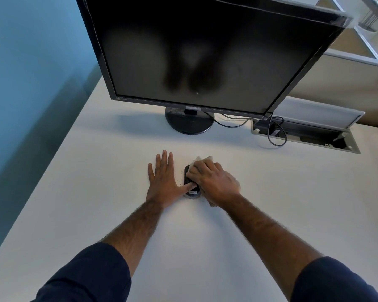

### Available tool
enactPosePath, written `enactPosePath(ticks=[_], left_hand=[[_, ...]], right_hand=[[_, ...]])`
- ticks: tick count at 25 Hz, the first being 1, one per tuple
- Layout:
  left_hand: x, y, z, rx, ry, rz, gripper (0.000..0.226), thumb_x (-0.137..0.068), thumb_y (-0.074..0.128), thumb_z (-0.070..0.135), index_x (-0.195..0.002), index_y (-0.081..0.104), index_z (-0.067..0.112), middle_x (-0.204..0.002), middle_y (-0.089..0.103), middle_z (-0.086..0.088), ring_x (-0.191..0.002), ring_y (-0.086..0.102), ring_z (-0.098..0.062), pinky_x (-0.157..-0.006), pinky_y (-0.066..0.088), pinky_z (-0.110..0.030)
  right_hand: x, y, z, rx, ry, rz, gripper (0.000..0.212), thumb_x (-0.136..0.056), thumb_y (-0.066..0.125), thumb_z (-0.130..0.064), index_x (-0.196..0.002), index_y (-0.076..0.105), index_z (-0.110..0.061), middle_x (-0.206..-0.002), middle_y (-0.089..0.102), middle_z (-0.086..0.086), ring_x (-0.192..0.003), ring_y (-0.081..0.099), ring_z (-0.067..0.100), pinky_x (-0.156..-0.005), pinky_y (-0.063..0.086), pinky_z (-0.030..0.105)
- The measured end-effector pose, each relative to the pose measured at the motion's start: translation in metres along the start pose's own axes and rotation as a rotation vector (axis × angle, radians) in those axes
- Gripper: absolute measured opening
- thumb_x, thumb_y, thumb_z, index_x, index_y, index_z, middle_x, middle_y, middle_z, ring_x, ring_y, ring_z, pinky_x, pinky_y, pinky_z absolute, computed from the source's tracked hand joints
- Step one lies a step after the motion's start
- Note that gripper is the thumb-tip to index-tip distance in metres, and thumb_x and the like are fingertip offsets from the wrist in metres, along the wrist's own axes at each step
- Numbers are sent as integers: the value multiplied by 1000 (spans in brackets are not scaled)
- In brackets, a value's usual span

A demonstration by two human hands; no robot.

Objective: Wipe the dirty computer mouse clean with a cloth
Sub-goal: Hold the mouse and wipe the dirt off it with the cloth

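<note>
Lying near the middle of the white bench [96, 214], the black computer mouse [191, 188] sits between the person's two hands, its labelled rear end facing the camera. The left hand [165, 184] rests flat and open on the bench just beside the mouse, fingers spread and pointing away, while its thumb presses onto the mouse's top near the rear. The right hand [212, 180] is curled closed around a pale cloth [202, 159], pressing it against the mouse's right side and front; bits of cloth show beyond the knuckles and under the wrist. Small specks dot the bench beside the mouse. Farther back stands a dark monitor [205, 51] on a round base.
</note>
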State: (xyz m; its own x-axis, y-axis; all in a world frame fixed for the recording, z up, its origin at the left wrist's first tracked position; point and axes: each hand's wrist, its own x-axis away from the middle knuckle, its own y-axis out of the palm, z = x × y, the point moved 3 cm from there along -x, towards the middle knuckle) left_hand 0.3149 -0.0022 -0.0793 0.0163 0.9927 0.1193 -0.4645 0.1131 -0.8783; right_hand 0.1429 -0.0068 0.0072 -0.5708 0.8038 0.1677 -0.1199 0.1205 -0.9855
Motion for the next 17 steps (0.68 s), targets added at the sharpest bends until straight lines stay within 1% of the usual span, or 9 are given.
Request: enactPosePath(ticks=[1, 2, 4, 6, 9, 11, 13, 15, 17], left_hand=[[0, 0, 1, -2, -2, -5, 130, -71, 33, 99, -161, -20, 22, -171, -27, -3, -155, -29, -19, -124, -17, -50], [0, 0, 1, -3, -2, -8, 130, -71, 33, 99, -161, -22, 22, -171, -27, -3, -156, -29, -20, -124, -16, -50], [0, -1, 1, -1, -6, -16, 131, -70, 34, 98, -160, -25, 23, -170, -28, -3, -154, -32, -19, -124, -17, -49], [0, -2, 1, 4, -6, -21, 131, -69, 32, 98, -160, -24, 22, -170, -29, -3, -152, -35, -16, -122, -20, -48], [0, -2, 2, 11, -8, -17, 132, -67, 30, 99, -162, -19, 21, -171, -27, -3, -156, -29, -19, -122, -20, -47], [-1, -2, 1, 12, -9, -5, 132, -67, 29, 99, -162, -18, 21, -171, -26, -3, -156, -28, -20, -122, -20, -47], [0, 0, -1, 5, -2, 7, 131, -69, 31, 100, -161, -19, 23, -171, -25, -3, -154, -32, -17, -122, -19, -47], [-1, 1, -1, -1, -1, 7, 131, -69, 30, 102, -161, -21, 24, -171, -26, -3, -151, -35, -15, -122, -19, -47], [-1, 1, -1, -10, -6, 5, 132, -66, 24, 105, -161, -21, 24, -171, -26, -3, -151, -35, -16, -122, -19, -47]], right_hand=[[-6, 0, 3, 37, 10, -28, 93, -56, 100, -32, -137, 54, -36, -139, 45, -2, -125, 39, 25, -99, 47, 41], [-12, -1, 5, 63, 15, -41, 98, -52, 101, -32, -137, 53, -36, -139, 44, -1, -124, 39, 25, -99, 47, 41], [-26, -1, 9, 87, 7, -47, 95, -53, 101, -30, -136, 54, -37, -137, 45, 0, -122, 39, 25, -99, 48, 41], [-38, -2, 15, 72, 3, -30, 82, -64, 96, -30, -134, 56, -38, -136, 45, 0, -123, 40, 24, -100, 48, 41], [-47, -6, 29, -115, 93, 40, 46, -92, 74, -29, -134, 60, -38, -136, 46, -2, -126, 41, 25, -104, 47, 45], [-47, -7, 31, -194, 90, 101, 34, -98, 65, -25, -130, 65, -37, -135, 50, -2, -124, 41, 23, -103, 46, 45], [-44, -7, 24, -192, -10, 136, 33, -94, 70, -23, -123, 68, -39, -130, 54, -3, -118, 41, 19, -95, 47, 40], [-40, -3, 15, -128, -127, 144, 37, -86, 78, -25, -119, 69, -39, -124, 57, -3, -112, 41, 17, -88, 50, 39], [-41, 1, 12, -38, -158, 93, 40, -86, 79, -28, -124, 67, -38, -127, 56, -1, -115, 44, 20, -91, 50, 41]])
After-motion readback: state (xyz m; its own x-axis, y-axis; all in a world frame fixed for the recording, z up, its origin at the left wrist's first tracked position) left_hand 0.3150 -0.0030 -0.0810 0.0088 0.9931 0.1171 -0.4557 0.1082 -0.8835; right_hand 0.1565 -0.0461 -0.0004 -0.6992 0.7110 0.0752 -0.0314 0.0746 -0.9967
